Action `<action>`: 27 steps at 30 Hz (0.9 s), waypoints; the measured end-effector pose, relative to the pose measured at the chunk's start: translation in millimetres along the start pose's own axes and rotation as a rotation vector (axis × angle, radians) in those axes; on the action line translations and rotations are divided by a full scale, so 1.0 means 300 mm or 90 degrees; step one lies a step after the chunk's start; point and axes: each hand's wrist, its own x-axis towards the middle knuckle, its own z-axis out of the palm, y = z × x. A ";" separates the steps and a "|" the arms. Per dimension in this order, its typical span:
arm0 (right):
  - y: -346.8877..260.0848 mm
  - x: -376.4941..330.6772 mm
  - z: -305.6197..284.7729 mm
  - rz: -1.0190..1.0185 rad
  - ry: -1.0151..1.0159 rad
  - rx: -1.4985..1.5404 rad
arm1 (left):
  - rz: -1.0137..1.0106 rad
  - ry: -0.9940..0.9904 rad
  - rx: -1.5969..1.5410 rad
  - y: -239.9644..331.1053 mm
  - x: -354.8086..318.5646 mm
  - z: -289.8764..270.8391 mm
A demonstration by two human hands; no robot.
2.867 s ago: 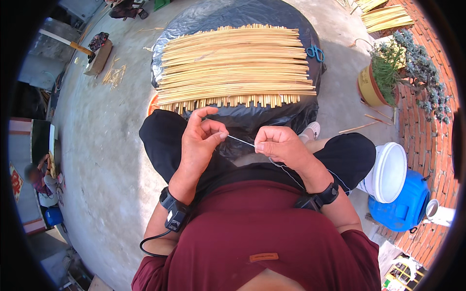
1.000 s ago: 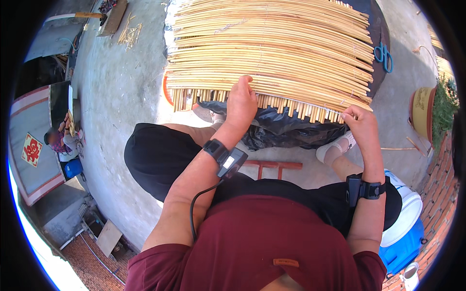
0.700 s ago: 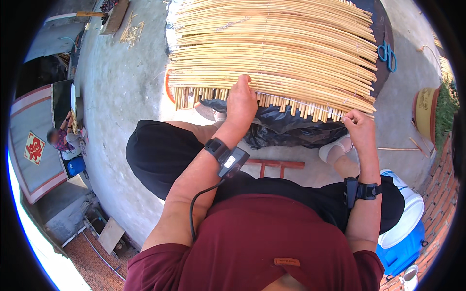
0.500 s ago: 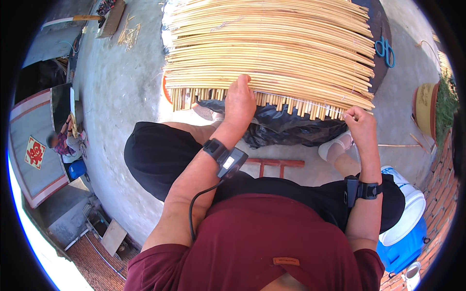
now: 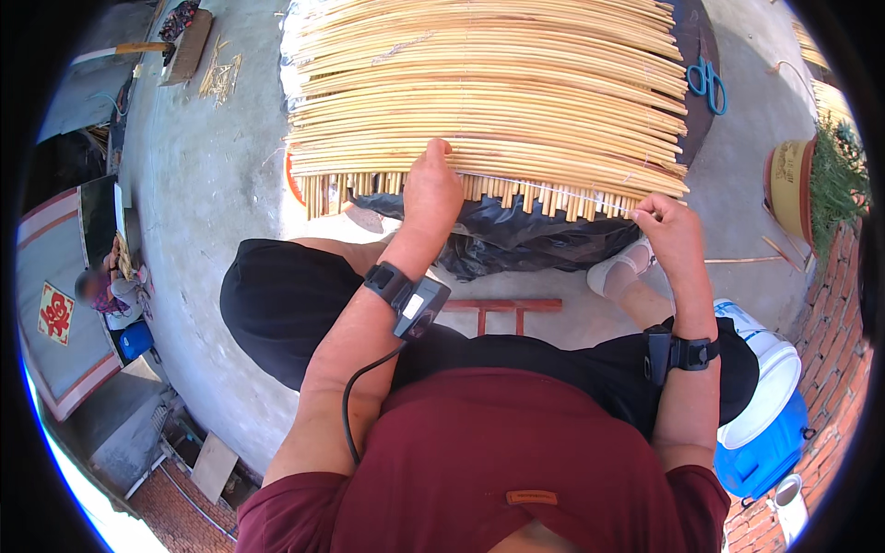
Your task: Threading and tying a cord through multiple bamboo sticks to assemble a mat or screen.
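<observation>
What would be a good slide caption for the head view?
Left hand presses the bamboo-stick mat while right hand pulls a thin string taut along its edge.

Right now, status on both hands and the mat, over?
Left hand pressed flat on the bamboo mat edge. Right hand pinching a thin string taut along that edge. Nothing in the way.

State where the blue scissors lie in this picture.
In the head view, the blue scissors lie at the upper right, on the dark sheet just past the right ends of the bamboo strips, left of the yellow plant pot.
</observation>
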 end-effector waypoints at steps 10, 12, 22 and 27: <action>0.053 -0.011 0.036 0.065 -0.027 0.053 | -0.066 -0.097 -0.007 -0.013 0.019 -0.035; 0.052 -0.012 0.032 0.050 0.000 0.013 | -0.063 -0.105 -0.016 -0.011 0.021 -0.037; 0.044 0.050 -0.052 -0.038 0.095 -0.097 | 0.001 -0.025 -0.024 -0.045 0.008 0.003; 0.095 0.065 0.028 -0.056 0.168 -0.175 | -0.054 -0.098 -0.024 -0.009 0.018 -0.028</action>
